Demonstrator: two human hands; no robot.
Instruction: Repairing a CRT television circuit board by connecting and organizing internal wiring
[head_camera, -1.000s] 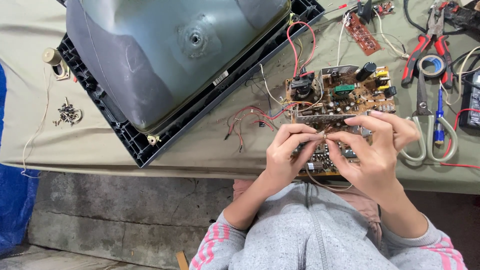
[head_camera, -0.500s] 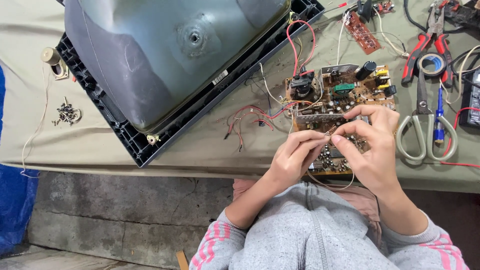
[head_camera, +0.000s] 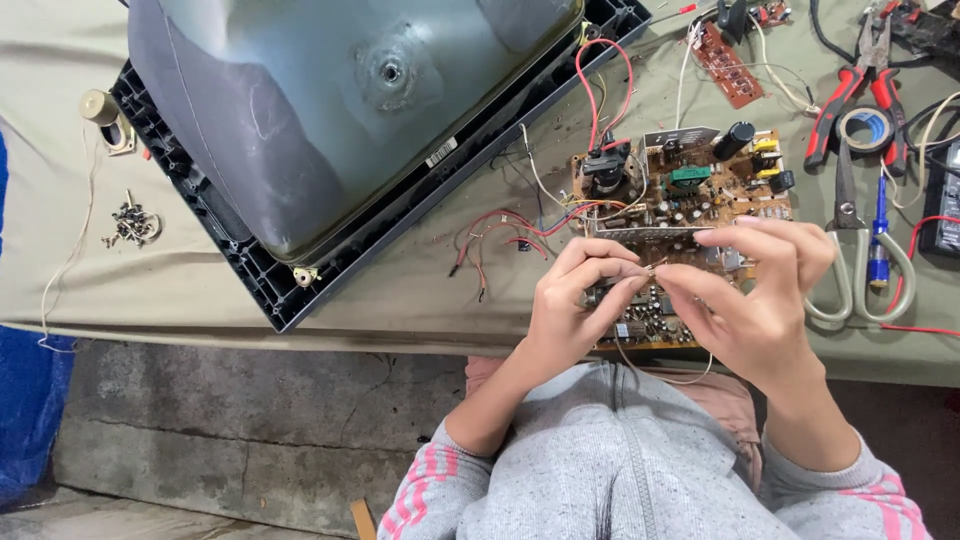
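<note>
Left hand (head_camera: 575, 305): fingers curled, thumb and forefinger pinching one end of a small part (head_camera: 652, 268), seemingly a wire lead, too small to tell for sure. Right hand (head_camera: 755, 300): fingertips closed on the other end of the same part, remaining fingers spread. Part: held between both hands, just above the near edge of the circuit board (head_camera: 680, 200). Board: brown, component side up, on the cloth-covered table (head_camera: 400, 290), red wires (head_camera: 500, 235) trailing to its left. Tube (head_camera: 340, 110): grey, face down in its black frame, left of the board. Right of the board: scissors (head_camera: 860, 250), red pliers (head_camera: 850, 85), tape roll (head_camera: 866, 128). Step, as judged: fine handling of a lead over the board. Next move calls for a steady two-handed pinch and close placement.
</note>
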